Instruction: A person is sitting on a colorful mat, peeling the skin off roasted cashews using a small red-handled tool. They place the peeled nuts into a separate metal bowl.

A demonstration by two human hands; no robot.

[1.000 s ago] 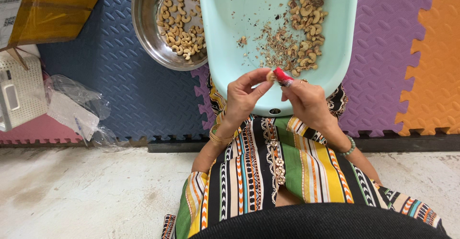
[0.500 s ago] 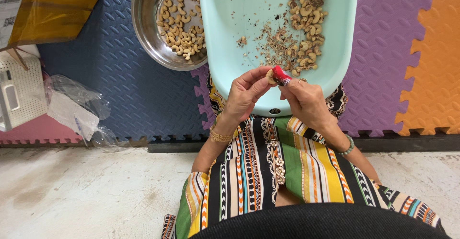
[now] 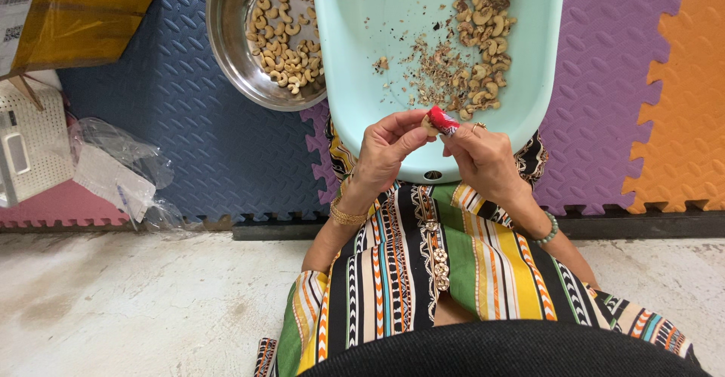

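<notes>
Sitting on the floor with legs folded under a striped, many-coloured dress [image 3: 423, 271], the person has both hands raised together over the near rim of a pale turquoise plastic tub [image 3: 362, 60]. The left hand [image 3: 385, 154] pinches a single cashew nut [image 3: 429, 126] between thumb and fingertips, closed snugly on it. The right hand [image 3: 483, 158] meets it from the other side, fingers curled tight around a small red-handled tool [image 3: 444, 118] whose tip rests against the nut. Whether the tool has a blade I cannot tell; only the red part shows. A gold bangle [image 3: 346, 214] sits on the left wrist and a pale green bead bracelet [image 3: 548, 232] on the right.

Inside the tub, just beyond the hands, lies a heap of cashews [image 3: 483, 37] along the right side, with brown flakes of skin [image 3: 434, 67] scattered beside them toward the middle. To the left of the tub, touching its edge, stands a round steel bowl [image 3: 230, 37] holding a looser pile of pale, peeled cashews [image 3: 287, 44].

Tub and bowl rest on interlocking foam mats: blue [image 3: 189, 143] under the bowl, purple [image 3: 604, 105] to the right, orange [image 3: 687, 82] at the far right. At the upper left is a yellow-brown cardboard box [image 3: 75, 14], below it a white perforated plastic basket [image 3: 30, 150], and beside that a crumpled clear plastic bag [image 3: 121, 169]. Nearer the person, the mats end at bare, stained concrete floor [image 3: 136, 309].
</notes>
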